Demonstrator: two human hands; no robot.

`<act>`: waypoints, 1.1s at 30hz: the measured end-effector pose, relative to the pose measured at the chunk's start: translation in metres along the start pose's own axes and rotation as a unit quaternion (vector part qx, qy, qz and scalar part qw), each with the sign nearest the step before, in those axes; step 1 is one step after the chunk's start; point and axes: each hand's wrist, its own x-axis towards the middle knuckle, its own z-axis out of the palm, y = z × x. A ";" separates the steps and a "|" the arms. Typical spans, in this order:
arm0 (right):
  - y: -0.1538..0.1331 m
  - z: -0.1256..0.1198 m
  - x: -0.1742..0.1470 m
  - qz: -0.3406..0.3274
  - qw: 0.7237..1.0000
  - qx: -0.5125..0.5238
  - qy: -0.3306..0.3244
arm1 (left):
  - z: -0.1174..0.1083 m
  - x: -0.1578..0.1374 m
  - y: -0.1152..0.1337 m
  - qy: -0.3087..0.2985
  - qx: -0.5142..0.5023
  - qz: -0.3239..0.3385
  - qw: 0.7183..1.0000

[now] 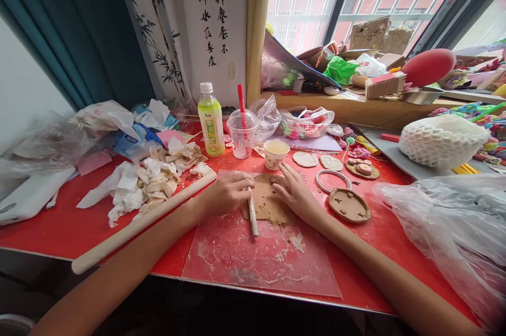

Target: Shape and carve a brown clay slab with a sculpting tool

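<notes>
A flat slab of brown clay [272, 208] with a ragged edge lies on a clear plastic sheet [269, 267] smeared with clay. From the left side my left hand [227, 193] reaches in, its fingers closed over the upper end of a short, whitish, clay-dusted stick [253, 217] that crosses the slab's left part. My right hand [296, 193] rests at the slab's right edge with fingers outstretched, holding nothing. Just beyond the slab stands a paper cup [275, 155]. Right of my right hand are a ring [333, 181] and a round clay disc [349, 205] with a raised rim.
A long wooden rolling pin [142, 225] lies by my left forearm, near crumpled tissues [154, 183]. Behind stand a drink bottle [211, 122] and a plastic cup [242, 133] with a red straw. Clear plastic film [446, 230] spreads at the right. Small clay pieces [331, 163] lie past the ring.
</notes>
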 end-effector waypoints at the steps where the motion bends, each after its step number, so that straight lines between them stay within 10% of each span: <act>1: 0.000 0.000 0.000 -0.010 1.000 -0.003 -0.007 | -0.001 0.000 0.000 0.002 0.007 0.004 1.000; 33: -0.012 0.003 0.001 -0.046 0.989 -0.134 0.029 | -0.002 -0.002 -0.004 -0.032 0.096 0.017 0.995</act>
